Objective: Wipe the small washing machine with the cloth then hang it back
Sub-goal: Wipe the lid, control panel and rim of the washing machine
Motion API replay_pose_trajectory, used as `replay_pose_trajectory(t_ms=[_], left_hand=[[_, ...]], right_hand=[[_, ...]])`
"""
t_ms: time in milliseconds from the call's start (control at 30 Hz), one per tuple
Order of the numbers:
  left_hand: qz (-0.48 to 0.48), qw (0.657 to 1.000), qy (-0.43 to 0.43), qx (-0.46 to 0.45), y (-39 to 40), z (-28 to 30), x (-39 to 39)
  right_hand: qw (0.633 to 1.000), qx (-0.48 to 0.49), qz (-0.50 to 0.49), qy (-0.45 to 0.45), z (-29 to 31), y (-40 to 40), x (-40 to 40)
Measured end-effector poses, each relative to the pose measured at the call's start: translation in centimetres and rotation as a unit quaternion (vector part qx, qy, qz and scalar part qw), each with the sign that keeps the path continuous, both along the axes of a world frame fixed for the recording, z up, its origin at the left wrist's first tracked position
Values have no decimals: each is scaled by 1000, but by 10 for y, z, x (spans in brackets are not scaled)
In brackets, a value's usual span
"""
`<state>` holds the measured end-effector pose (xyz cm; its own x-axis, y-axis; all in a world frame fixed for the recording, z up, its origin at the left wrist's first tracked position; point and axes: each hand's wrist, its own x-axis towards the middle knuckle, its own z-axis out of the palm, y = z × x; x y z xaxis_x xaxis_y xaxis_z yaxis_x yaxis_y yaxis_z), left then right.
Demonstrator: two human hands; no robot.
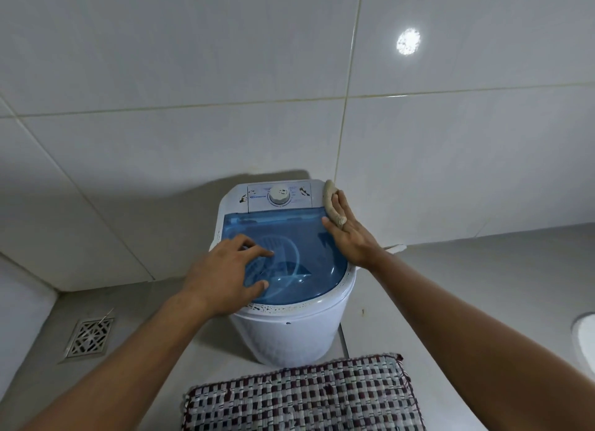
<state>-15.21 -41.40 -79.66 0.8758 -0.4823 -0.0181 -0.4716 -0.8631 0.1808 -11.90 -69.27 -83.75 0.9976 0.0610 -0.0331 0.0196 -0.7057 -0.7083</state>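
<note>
Cloth [330,196] is pinned under our right hand [351,234] at the washing machine [289,334]'s right rear edge, with its long axis along the rim. Fingers are straight and pressing, not gripping. Our left hand [225,274] lies splayed flat on the blue lid [309,237]. The lid lies left of the cloth; the right hand is nearer.

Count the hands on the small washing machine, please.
2. The left hand rests on the blue lid; the right hand presses the cloth against the machine's top right edge.
</note>
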Motion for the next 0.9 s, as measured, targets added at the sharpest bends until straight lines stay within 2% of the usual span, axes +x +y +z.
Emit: replay_pose_trajectory(t_ms=[767,900], left_hand=[[-10,1000,14,-7,0,6,-3],[-11,1000,21,-11,0,5,-4]], right_hand=[[994,-97,-45,-27,-6,38,-109],[993,-82,-67,-45,-15,54,-126]])
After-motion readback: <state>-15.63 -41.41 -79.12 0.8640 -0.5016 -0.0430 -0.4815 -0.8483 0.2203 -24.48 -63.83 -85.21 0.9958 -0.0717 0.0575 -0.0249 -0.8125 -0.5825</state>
